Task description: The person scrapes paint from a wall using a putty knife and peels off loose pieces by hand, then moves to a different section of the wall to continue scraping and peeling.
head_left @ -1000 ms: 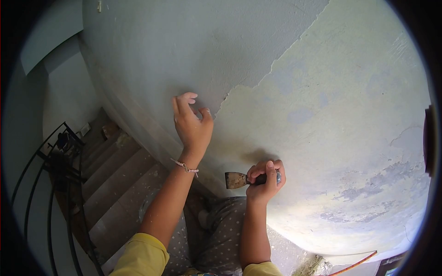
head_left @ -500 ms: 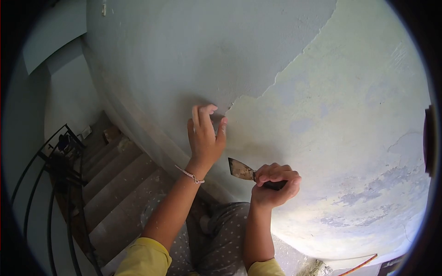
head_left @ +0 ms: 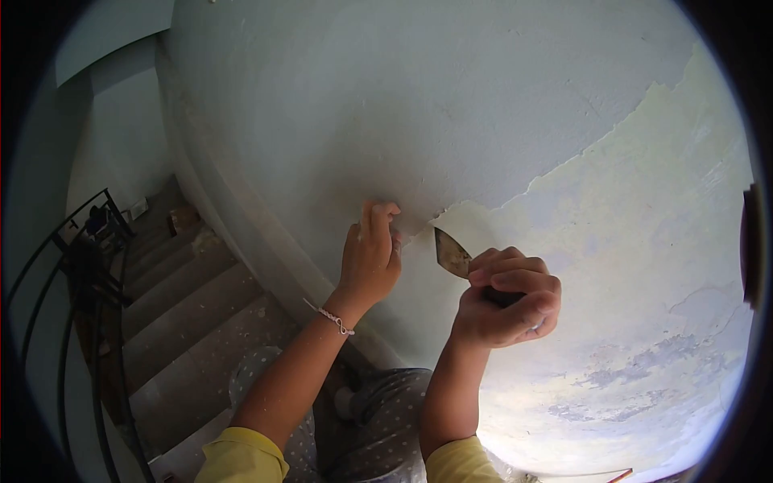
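Note:
My right hand is wrapped round the dark handle of a paint scraper. The scraper's worn, stained blade points up and left, its tip right by the ragged edge of the grey paint layer. Below that edge the paler, yellowish wall surface lies bare. To the left, my left hand is up against the wall with fingers bent and thumb drawn in beside them. A pale strip of the paint edge runs toward its thumb; I cannot tell what is between the fingers.
Concrete stairs descend at the left beside a black metal railing. A brownish block sits on a lower step. The wall curves, with flaking bluish patches low on the right. An orange-red rod shows at the bottom edge.
The scraper has risen to the paint edge and its blade has turned more upward. My left thumb has closed in toward the fingers. The view has shifted, so the paint edge appears lower and further right.

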Available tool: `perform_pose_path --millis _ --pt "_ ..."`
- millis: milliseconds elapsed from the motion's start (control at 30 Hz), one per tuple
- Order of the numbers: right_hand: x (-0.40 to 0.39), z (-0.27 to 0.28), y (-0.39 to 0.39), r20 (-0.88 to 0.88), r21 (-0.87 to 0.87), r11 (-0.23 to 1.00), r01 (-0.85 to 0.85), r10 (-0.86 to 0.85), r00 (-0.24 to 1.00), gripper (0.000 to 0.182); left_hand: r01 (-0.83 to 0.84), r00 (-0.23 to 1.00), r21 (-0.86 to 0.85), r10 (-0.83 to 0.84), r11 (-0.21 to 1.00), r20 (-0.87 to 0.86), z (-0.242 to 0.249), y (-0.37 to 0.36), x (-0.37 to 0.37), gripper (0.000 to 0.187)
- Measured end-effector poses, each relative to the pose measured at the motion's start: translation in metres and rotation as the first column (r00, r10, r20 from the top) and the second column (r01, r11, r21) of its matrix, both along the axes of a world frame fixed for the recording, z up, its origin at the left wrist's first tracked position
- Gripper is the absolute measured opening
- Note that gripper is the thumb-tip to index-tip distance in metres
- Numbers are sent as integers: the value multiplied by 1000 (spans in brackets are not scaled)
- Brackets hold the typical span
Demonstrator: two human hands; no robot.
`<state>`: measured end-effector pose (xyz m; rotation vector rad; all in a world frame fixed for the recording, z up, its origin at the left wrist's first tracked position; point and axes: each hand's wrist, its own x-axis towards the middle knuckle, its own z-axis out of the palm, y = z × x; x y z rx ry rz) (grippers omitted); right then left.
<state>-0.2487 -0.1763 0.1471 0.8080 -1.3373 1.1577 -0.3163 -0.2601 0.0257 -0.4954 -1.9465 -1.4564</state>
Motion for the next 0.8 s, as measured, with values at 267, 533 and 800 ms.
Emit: perform_pose_path --millis 267,533,800 --pt "-4 0 -7 90 67 998 11 -17 996 51 55 998 -58 -54 997 16 0 -12 -3 46" --pt "-6 -5 -13 80 89 995 43 -51 996 54 64 997 -103 -59 993 55 0 -18 -1 44" --pt "-3 -1 -12 74 62 997 50 -54 996 54 64 998 -129 -60 990 32 2 -18 4 37"
